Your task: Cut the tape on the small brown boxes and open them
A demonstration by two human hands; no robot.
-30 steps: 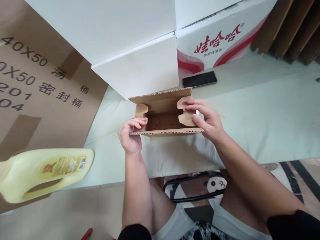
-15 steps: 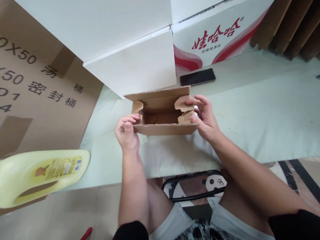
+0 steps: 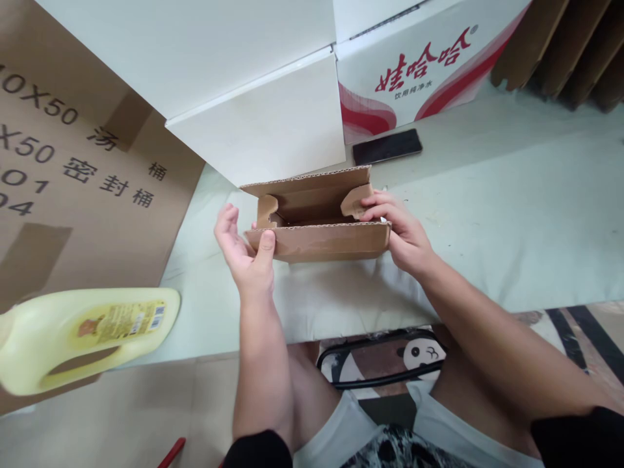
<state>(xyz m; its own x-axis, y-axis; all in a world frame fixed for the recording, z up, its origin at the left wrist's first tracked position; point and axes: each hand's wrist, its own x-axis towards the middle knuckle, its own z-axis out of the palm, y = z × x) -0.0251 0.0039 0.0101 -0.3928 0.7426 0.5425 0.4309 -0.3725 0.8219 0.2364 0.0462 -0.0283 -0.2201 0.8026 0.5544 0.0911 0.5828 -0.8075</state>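
A small brown cardboard box (image 3: 331,243) is held between both hands over the pale green tabletop, its top flaps raised and its inside dark. My left hand (image 3: 248,250) grips the near left corner, with the thumb pressed on the outer face of the near flap and some fingers lifted at the side. On the right end, my right hand (image 3: 402,231) reaches its fingers over the side flap (image 3: 355,200), with the palm against the box's near right corner. The bottom of the box is mostly hidden by the near flap.
Behind the box stand white cartons (image 3: 263,120), one with red lettering (image 3: 424,65). A black phone (image 3: 387,147) lies in front of them. At left are a large brown carton (image 3: 102,214) and a yellow bottle (image 3: 112,325). Brown cardboard (image 3: 560,52) leans at the far right.
The near flap has swung up toward me and now shows more of its outer face. My left thumb has shifted onto that face, and my right fingers have moved onto the side flap.
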